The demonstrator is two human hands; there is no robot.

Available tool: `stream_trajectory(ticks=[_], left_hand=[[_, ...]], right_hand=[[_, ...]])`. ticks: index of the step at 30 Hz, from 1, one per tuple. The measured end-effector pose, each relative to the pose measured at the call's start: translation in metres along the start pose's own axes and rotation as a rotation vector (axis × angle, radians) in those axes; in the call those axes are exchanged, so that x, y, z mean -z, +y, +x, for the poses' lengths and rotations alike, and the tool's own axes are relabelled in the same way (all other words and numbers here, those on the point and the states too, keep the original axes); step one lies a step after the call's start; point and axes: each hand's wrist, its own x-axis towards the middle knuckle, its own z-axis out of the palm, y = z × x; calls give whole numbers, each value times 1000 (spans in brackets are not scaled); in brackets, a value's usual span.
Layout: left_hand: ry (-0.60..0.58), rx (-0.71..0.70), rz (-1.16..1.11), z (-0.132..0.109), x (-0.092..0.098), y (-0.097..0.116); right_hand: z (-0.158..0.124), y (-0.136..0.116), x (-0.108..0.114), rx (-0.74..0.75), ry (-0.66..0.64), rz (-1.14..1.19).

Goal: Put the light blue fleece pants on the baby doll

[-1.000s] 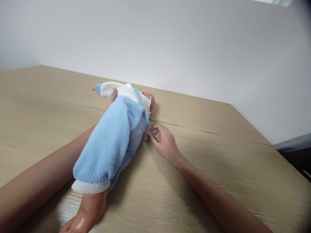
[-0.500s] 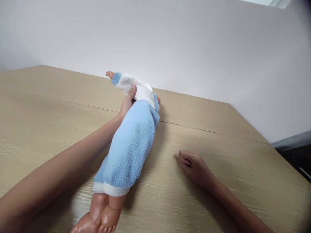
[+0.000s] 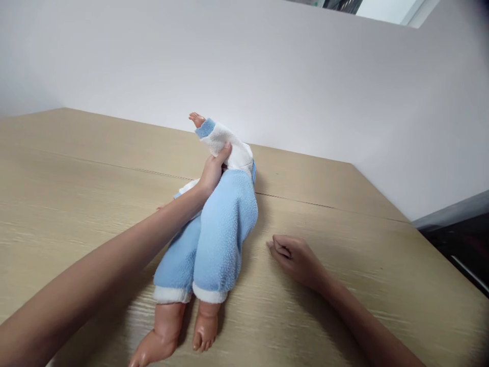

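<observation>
The doll [image 3: 208, 224] lay near the middle of the table [image 3: 362, 285], head end towards the far edge by the wall [image 3: 153, 56], bare feet [image 3: 179, 334] towards the near edge. It wore light blue fleece trousers [image 3: 217, 234] with white cuffs and a white top with a blue cuff at the wrist.

Changes over the last second:
1. The doll had been rolled. One second earlier it lay on its side, both legs stacked as one blue mass and a single foot showing. Now both trouser legs lay side by side and both feet pointed at the near edge.
2. The doll's sleeved arm [image 3: 219, 137] had been raised. It had lain low towards the far edge; now it pointed up and away, its small hand clear of the table.
3. The left hand [image 3: 214, 171] had stayed on the doll throughout. It was closed on the white sleeve at the upper arm, thumb on top, the other fingers hidden behind the fabric.
4. The right hand [image 3: 296, 257] had drawn back from the doll's right side towards the near edge. It rested on the table to the right of the trousers, well apart from them, fingers curled loosely inwards and holding nothing.

Judgement: the doll had been turned under left-hand control alone. The doll's head was hidden behind its body.
</observation>
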Motion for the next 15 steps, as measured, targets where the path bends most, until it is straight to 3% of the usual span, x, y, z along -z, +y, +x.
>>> stream_trajectory(ticks=[4,9,12,15], left_hand=[[24,-76,55,-3,-16,-5],[-7,-187,485,-11,-45,-12],[-139,-266,860,-19,-65,-16],[-320,-319,1253,-29,-82,-20]], right_hand=[[4,-3,3,-120,52,132],[12,2,13,-299,205,707],[16,11,26,-406,184,1036],[19,18,40,-506,101,1214]])
